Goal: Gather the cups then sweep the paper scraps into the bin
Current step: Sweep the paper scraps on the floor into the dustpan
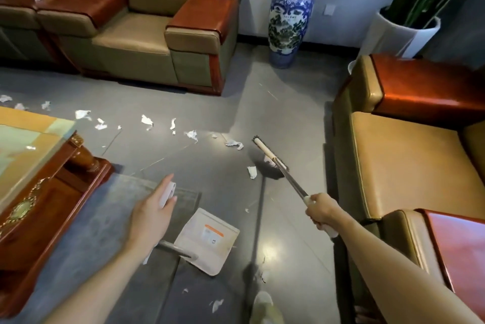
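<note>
My right hand [321, 214] grips the white end of a broom handle. The broom head [267, 159] rests on the grey floor beside a paper scrap [252, 172]. Several torn white scraps [147, 121] lie in a line from the coffee table toward the broom. My left hand [153, 214] has straight fingers, and the white top of the dustpan handle [168, 192] sits between fingers and thumb. The beige dustpan [207, 241] lies on the floor between my arms. More scraps [217, 304] lie near my shoe. No cups or bin show.
A wooden coffee table [47, 192] stands at left. Tan sofas with red-brown arms stand at the back [147, 34] and the right [404, 166]. A tall blue-and-white vase [288, 13] and a potted plant [404, 34] stand by the far wall.
</note>
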Demonstrator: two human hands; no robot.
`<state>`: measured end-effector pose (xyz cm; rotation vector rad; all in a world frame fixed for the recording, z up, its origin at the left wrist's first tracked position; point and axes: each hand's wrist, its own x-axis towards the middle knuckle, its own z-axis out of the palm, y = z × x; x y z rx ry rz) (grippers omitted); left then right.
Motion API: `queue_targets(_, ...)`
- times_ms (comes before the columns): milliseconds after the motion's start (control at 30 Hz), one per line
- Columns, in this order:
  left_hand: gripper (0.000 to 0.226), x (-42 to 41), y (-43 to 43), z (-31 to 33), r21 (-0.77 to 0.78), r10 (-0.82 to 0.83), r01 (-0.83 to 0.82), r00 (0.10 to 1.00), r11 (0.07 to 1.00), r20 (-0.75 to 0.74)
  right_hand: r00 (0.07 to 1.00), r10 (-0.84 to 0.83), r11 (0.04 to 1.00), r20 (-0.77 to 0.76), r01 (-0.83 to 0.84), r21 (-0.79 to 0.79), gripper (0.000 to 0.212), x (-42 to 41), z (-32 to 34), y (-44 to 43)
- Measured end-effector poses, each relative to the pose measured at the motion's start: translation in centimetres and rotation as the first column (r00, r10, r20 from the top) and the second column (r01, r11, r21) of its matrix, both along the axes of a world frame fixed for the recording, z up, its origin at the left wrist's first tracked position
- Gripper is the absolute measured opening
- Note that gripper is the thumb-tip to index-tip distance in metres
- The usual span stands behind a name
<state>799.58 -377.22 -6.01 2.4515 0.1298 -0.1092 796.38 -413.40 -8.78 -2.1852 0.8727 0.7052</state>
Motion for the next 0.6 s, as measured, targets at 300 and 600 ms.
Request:
queue_targets(300,0.051,1.5,-0.3,-2.6,0.003,-0.01,0.01,1.0,1.0,-0.023,0.977,0.145,0.989,-0.154,-0.147,0.002,0.03,6.5,-3.5,-0.6)
queue_targets(600,0.049,-5.6,5.4,-1.4,-0.041,-0.085,0.086,0.996,0.995,0.027,0.893,0.345,0.916,-0.29,-0.388,-0.104,0.032,-6.4,-2.3,9.3)
